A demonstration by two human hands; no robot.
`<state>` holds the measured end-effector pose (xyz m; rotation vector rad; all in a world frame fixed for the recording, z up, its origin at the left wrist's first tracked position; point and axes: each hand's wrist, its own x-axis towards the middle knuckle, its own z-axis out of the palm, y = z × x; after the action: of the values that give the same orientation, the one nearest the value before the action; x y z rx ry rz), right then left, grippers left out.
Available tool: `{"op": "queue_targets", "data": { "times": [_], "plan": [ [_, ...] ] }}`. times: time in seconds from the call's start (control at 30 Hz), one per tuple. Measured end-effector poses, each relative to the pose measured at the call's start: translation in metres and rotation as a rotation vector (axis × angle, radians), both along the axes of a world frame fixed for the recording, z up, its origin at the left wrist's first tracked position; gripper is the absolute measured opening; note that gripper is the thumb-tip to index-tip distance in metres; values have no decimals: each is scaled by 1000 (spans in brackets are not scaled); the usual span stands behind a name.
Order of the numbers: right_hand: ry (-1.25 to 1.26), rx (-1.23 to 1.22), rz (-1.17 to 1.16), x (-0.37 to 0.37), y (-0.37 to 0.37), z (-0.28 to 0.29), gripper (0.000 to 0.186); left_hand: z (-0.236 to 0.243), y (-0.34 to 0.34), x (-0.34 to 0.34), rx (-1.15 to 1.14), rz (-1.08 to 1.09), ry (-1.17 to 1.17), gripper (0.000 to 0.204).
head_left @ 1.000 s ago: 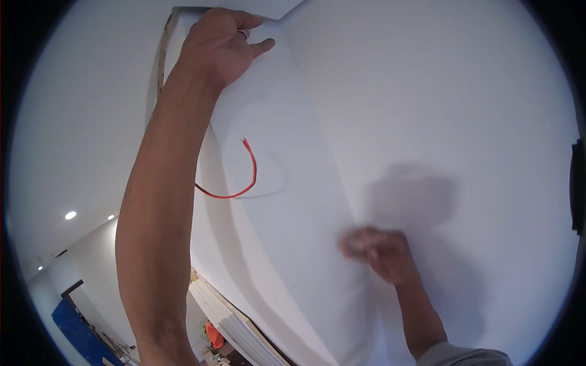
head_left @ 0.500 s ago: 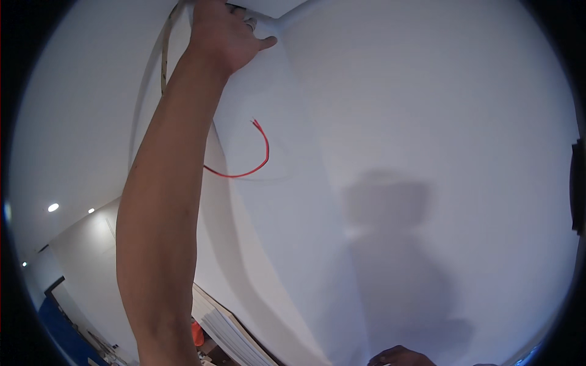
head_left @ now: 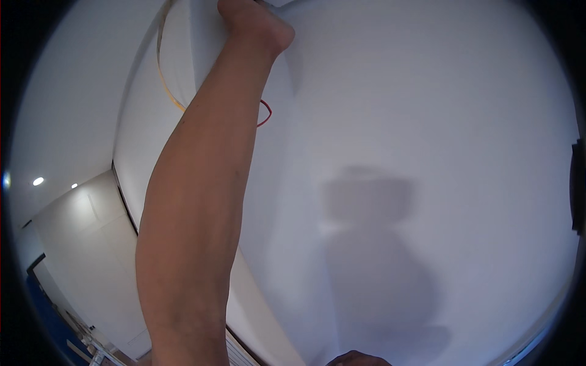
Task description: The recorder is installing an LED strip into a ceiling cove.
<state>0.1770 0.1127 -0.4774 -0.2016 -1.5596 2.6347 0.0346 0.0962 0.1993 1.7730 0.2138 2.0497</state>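
Note:
My left arm stretches up across the view, and my left hand [head_left: 259, 27] is at the upper edge, close to a white corner. Its fingers are mostly cut off or hidden there, so I cannot see what they hold. Behind the forearm, a loop of thin red wire [head_left: 269, 113] pokes out against the white wall; the rest of it is covered by the arm. Left of my forearm hangs a narrow yellowish strip [head_left: 160, 67], curving down behind it. Only the top of my right hand [head_left: 361, 358] shows at the lower edge, its fingers not readable.
A broad white wall [head_left: 427, 110] fills the right side, with a dark shadow on it. Ceiling lights [head_left: 38, 181] shine at the left. Below them are a pale wall [head_left: 91, 244] and a blue panel [head_left: 49, 314]. A slatted pale edge [head_left: 241, 348] lies beside my elbow.
My left forearm has shifted right in the view and now covers most of the red wire. The hand has turned, hiding its thumb. My right hand sits lower and further left.

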Motion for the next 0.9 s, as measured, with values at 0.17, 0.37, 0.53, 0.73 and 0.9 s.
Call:
{"op": "queue_targets", "data": {
  "times": [0.17, 0.37, 0.53, 0.73, 0.9],
  "plan": [
    [-39, 34, 36, 8, -2, -30, 33, -2, 6, 9, -79, 63, -76, 92],
    [-5, -13, 46, 13, 0, -34, 36, -4, 15, 4, -49, 71, -106, 91],
    [42, -54, 33, 9, 1, -42, 38, -8, 14, 9, -13, 118, -147, 89],
    [-6, -19, 3, -2, -3, -45, 40, 8, 28, -35, 8, 147, -106, 91],
    [-51, 5, -6, -14, -9, -39, 41, 10, 36, -52, -8, 153, -52, 100]
  ]
}}
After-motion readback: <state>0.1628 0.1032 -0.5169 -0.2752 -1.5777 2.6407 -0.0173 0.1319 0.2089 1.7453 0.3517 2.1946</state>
